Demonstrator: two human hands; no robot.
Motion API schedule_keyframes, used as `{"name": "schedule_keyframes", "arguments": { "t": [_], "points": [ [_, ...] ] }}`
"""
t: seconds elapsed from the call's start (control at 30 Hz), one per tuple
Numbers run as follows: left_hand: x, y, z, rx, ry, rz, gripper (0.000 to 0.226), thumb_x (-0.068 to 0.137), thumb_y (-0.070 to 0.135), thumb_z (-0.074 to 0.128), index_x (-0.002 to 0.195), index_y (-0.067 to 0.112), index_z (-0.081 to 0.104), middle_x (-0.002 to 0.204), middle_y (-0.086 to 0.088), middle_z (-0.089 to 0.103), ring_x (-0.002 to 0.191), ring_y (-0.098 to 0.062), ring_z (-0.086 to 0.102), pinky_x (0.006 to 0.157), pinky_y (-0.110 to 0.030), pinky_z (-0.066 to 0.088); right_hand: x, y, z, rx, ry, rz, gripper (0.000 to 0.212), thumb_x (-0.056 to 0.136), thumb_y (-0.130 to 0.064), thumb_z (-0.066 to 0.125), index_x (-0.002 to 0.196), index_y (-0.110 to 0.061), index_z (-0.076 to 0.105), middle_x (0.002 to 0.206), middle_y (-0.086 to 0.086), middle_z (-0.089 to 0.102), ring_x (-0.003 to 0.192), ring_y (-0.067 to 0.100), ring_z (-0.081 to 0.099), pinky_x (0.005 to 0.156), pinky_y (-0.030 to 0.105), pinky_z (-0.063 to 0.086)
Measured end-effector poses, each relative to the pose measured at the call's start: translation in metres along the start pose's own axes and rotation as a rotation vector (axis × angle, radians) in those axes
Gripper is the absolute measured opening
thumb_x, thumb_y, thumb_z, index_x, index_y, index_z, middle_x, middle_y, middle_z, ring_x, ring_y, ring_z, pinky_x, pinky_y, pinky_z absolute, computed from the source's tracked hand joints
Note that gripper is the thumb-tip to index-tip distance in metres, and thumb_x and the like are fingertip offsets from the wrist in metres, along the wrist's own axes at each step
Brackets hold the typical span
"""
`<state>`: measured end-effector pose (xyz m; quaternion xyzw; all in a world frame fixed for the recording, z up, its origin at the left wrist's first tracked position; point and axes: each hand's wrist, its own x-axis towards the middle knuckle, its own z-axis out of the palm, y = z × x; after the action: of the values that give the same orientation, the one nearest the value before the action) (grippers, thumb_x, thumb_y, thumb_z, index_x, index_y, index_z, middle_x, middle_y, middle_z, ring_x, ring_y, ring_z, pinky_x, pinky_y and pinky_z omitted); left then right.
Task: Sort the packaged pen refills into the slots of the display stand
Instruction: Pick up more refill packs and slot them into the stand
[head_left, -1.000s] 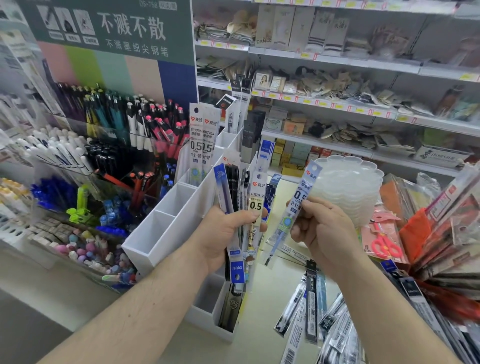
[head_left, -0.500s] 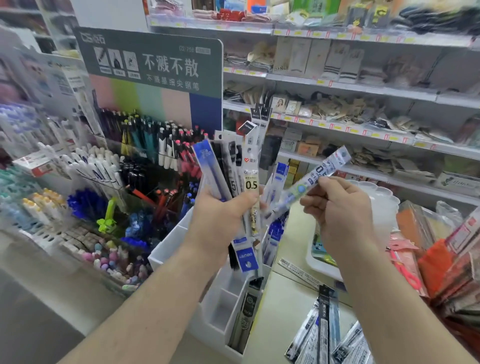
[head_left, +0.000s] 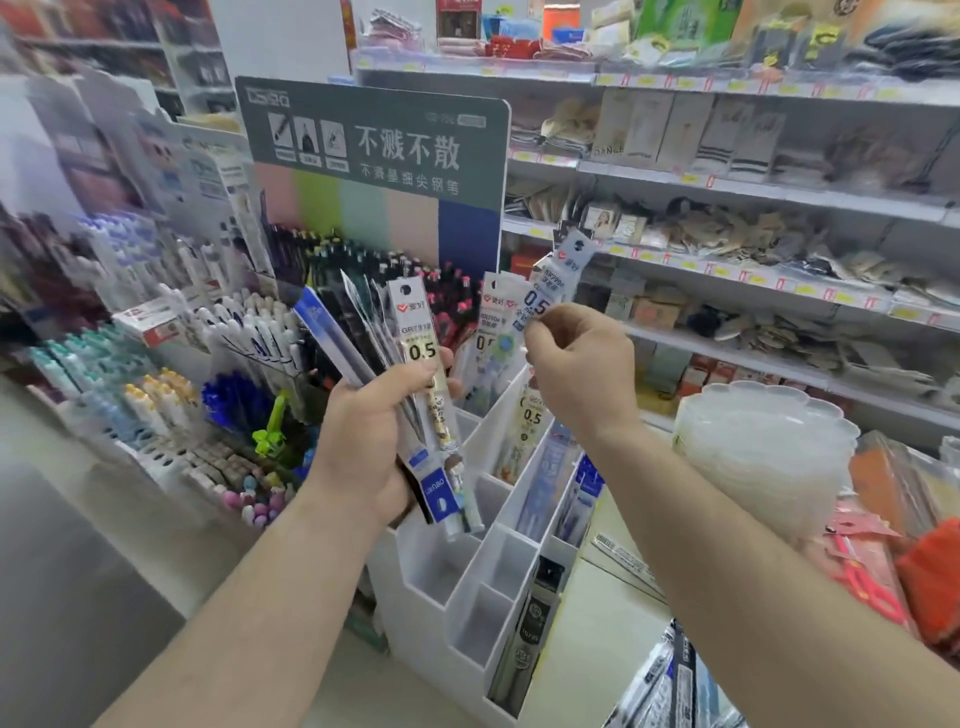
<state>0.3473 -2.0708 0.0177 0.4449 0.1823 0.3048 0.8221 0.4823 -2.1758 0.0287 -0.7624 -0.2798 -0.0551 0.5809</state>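
My left hand (head_left: 371, 441) grips a fanned bundle of packaged refills (head_left: 410, 332), blue, black and white packs, above the white display stand (head_left: 467, 587). My right hand (head_left: 576, 374) pinches one white-and-blue refill pack (head_left: 563, 270) marked 0.5, held upright over the stand's back slots. Some slots hold refill packs (head_left: 530, 431); the front-left slots show white bottoms. A dark pack (head_left: 535, 623) lies in the front right slot.
A pen display (head_left: 249, 332) with a green sign (head_left: 374, 140) stands at the left. Stocked store shelves (head_left: 727, 192) run behind. A stack of clear plastic trays (head_left: 763, 447) sits right of the stand. More refill packs (head_left: 670, 680) lie on the counter at lower right.
Both hands have risen. My right hand carried its single pack up and back from beside the bundle, turning it upright over the stand's rear slots. The view tilted upward.
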Motion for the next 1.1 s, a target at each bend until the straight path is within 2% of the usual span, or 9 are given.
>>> {"name": "schedule_keyframes", "arguments": {
  "t": [0.2, 0.4, 0.47, 0.57, 0.63, 0.73, 0.83, 1.0, 1.1],
  "points": [
    [-0.001, -0.001, 0.001, 0.015, -0.049, 0.032, 0.02, 0.092, 0.0, 0.055, 0.106, 0.003, 0.068, 0.08, -0.005, 0.074, 0.067, -0.016, 0.072, 0.057, -0.027, 0.057, 0.011, -0.007, -0.002, -0.151, 0.054, -0.112, 0.022, 0.087, -0.018, 0.061, 0.066, -0.015, 0.068, 0.057, -0.005, 0.063, 0.051, 0.008, 0.053, 0.053, 0.031, 0.049],
    [0.001, -0.005, 0.003, 0.047, -0.192, 0.058, 0.023, 0.076, 0.007, 0.065, 0.095, 0.012, 0.077, 0.088, -0.009, 0.075, 0.072, -0.018, 0.073, 0.063, -0.027, 0.058, -0.003, -0.01, 0.01, -0.455, -0.432, 0.006, 0.016, 0.091, -0.022, 0.065, 0.088, -0.013, 0.077, 0.08, 0.003, 0.073, 0.073, 0.021, 0.068, 0.07, 0.044, 0.06],
    [0.001, -0.005, 0.004, 0.091, -0.239, 0.069, 0.023, 0.076, 0.008, 0.066, 0.093, 0.015, 0.08, 0.09, -0.009, 0.076, 0.076, -0.019, 0.074, 0.066, -0.028, 0.059, -0.005, -0.013, 0.002, -0.421, -0.351, 0.0, 0.014, 0.088, -0.023, 0.068, 0.083, -0.013, 0.076, 0.074, 0.0, 0.072, 0.067, 0.014, 0.067, 0.064, 0.037, 0.06],
    [0.003, -0.004, 0.004, 0.128, -0.263, 0.061, 0.023, 0.078, 0.01, 0.067, 0.095, 0.016, 0.08, 0.099, -0.013, 0.077, 0.089, -0.027, 0.075, 0.07, -0.034, 0.06, -0.011, -0.023, -0.019, -0.002, -0.261, 0.145, 0.002, 0.082, -0.014, 0.071, 0.083, -0.015, 0.073, 0.063, -0.003, 0.067, 0.049, 0.006, 0.055, 0.046, 0.02, 0.045],
    [0.005, -0.006, 0.004, 0.117, -0.241, 0.043, 0.025, 0.078, 0.01, 0.067, 0.1, 0.012, 0.078, 0.104, -0.019, 0.075, 0.093, -0.034, 0.074, 0.071, -0.037, 0.06, -0.021, -0.032, -0.024, 0.122, -0.405, 0.221, 0.02, 0.081, -0.013, 0.074, 0.099, -0.018, 0.068, 0.071, 0.003, 0.07, 0.048, 0.007, 0.054, 0.045, 0.021, 0.045],
    [0.006, -0.009, 0.005, 0.13, -0.217, 0.027, 0.031, 0.081, 0.008, 0.067, 0.111, 0.007, 0.073, 0.108, -0.024, 0.072, 0.094, -0.039, 0.073, 0.071, -0.043, 0.06, -0.038, -0.038, -0.02, -0.019, -0.519, 0.108, 0.034, 0.084, -0.013, 0.076, 0.114, -0.023, 0.062, 0.081, 0.008, 0.071, 0.055, 0.012, 0.064, 0.055, 0.035, 0.058],
    [0.006, -0.009, 0.006, 0.113, -0.233, 0.009, 0.023, 0.09, 0.001, 0.061, 0.112, 0.006, 0.069, 0.097, -0.02, 0.074, 0.077, -0.03, 0.072, 0.06, -0.037, 0.058, -0.037, -0.037, -0.026, 0.066, -0.453, 0.047, 0.022, 0.087, -0.002, 0.072, 0.102, -0.017, 0.068, 0.074, 0.005, 0.072, 0.056, 0.014, 0.066, 0.054, 0.029, 0.057],
    [0.009, -0.009, 0.003, 0.058, -0.129, -0.021, 0.017, 0.092, 0.001, 0.06, 0.091, 0.016, 0.068, 0.064, -0.001, 0.06, 0.055, -0.012, 0.057, 0.048, -0.024, 0.05, -0.021, -0.014, -0.048, 0.237, 0.011, 0.082, 0.022, 0.086, 0.004, 0.07, 0.076, -0.016, 0.069, 0.059, -0.005, 0.069, 0.051, 0.013, 0.066, 0.048, 0.021, 0.051],
    [0.009, -0.011, 0.003, 0.075, -0.128, -0.008, 0.016, 0.092, 0.001, 0.06, 0.093, 0.016, 0.068, 0.063, 0.0, 0.06, 0.055, -0.012, 0.057, 0.049, -0.024, 0.051, -0.023, 0.003, -0.036, 0.123, 0.006, 0.103, 0.02, 0.087, -0.001, 0.071, 0.076, -0.017, 0.071, 0.066, -0.002, 0.072, 0.058, 0.015, 0.071, 0.056, 0.031, 0.059]
  ]
}}
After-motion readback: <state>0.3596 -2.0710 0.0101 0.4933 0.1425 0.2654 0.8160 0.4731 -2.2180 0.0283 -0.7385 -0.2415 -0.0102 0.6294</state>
